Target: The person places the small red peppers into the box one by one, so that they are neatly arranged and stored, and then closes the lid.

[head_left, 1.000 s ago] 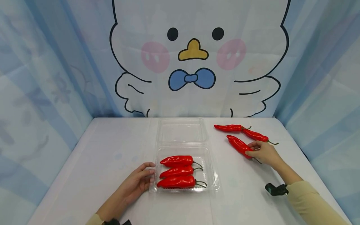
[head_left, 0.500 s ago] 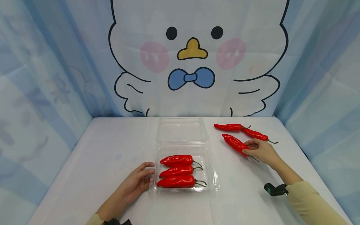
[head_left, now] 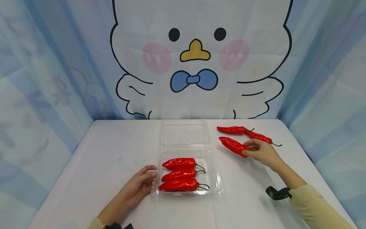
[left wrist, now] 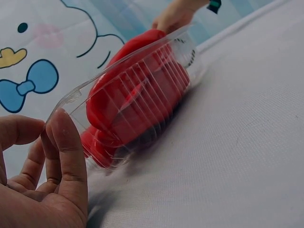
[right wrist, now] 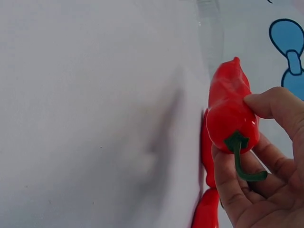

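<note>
Pepper (head_left: 233,146) in the right hand (head_left: 264,155), pinched between thumb and fingers, is moving leftward above the tabletop (head_left: 246,197), away from two loose peppers (head_left: 231,130) and closer to the open clear container (head_left: 206,154) holding three peppers (head_left: 179,174), whose side rim the left hand (head_left: 141,183) is pinching.

There are six glossy red tapered green-stemmed peppers (head_left: 178,174), one clear plastic hinged box (head_left: 184,147), two black wrist-worn devices (head_left: 277,193).
</note>
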A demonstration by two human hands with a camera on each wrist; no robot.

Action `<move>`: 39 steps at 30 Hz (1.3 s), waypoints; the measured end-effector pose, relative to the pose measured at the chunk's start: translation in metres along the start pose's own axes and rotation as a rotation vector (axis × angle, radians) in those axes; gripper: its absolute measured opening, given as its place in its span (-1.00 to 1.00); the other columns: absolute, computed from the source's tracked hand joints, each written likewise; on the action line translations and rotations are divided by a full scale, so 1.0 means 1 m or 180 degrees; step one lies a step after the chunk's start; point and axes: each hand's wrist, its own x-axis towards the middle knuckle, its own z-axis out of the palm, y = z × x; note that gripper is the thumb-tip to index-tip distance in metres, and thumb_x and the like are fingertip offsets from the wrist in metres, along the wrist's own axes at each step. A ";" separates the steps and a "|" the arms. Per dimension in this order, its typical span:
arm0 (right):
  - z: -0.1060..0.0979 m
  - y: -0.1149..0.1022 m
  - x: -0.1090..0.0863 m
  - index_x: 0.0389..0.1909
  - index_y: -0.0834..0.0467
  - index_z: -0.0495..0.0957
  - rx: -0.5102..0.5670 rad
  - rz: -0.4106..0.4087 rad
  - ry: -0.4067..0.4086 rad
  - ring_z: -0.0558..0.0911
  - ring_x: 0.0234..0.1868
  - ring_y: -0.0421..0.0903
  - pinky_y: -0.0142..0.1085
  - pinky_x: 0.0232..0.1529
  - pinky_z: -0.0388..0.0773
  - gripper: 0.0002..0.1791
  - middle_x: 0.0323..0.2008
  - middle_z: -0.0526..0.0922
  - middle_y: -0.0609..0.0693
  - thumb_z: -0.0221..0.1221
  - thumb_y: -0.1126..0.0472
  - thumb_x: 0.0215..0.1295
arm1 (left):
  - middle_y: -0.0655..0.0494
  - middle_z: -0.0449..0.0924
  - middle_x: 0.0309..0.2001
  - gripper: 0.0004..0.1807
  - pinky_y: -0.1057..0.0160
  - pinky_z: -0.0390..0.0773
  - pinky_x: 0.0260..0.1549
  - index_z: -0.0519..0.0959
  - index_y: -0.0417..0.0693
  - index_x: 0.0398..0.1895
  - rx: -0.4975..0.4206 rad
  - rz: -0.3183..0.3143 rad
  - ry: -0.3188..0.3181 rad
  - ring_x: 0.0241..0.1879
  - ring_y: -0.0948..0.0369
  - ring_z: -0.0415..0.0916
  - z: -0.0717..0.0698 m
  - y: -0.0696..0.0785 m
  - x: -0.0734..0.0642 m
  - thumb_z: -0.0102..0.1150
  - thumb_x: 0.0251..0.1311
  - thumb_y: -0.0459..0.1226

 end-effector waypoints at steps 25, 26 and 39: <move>0.016 -0.046 -0.008 0.15 0.26 0.56 0.0229 -0.0326 -0.0208 0.67 -0.03 0.03 -0.16 -0.05 0.74 -0.50 0.04 0.68 0.21 0.42 0.14 0.26 | 0.19 0.55 -0.19 -0.76 0.45 0.65 -0.26 0.37 0.02 0.12 -0.0029 0.0039 -0.0082 -0.34 0.32 0.55 -0.002 0.000 0.000 0.10 0.49 -0.29; 0.017 -0.048 -0.008 0.14 0.26 0.56 0.0236 -0.0340 -0.0216 0.67 -0.04 0.03 -0.16 -0.05 0.74 -0.50 0.03 0.68 0.20 0.42 0.14 0.26 | 0.19 0.55 -0.19 -0.76 0.45 0.65 -0.25 0.37 0.02 0.12 -0.0029 0.0039 -0.0078 -0.33 0.32 0.55 -0.002 0.000 0.000 0.10 0.49 -0.29; 0.031 -0.057 -0.013 0.10 0.21 0.60 0.0256 -0.0410 -0.0330 0.66 -0.07 -0.01 -0.23 -0.06 0.71 -0.56 -0.01 0.70 0.13 0.41 0.14 0.26 | 0.18 0.55 -0.19 -0.75 0.45 0.65 -0.25 0.36 0.00 0.13 -0.0023 0.0023 -0.0071 -0.33 0.31 0.53 -0.001 -0.001 0.001 0.11 0.49 -0.28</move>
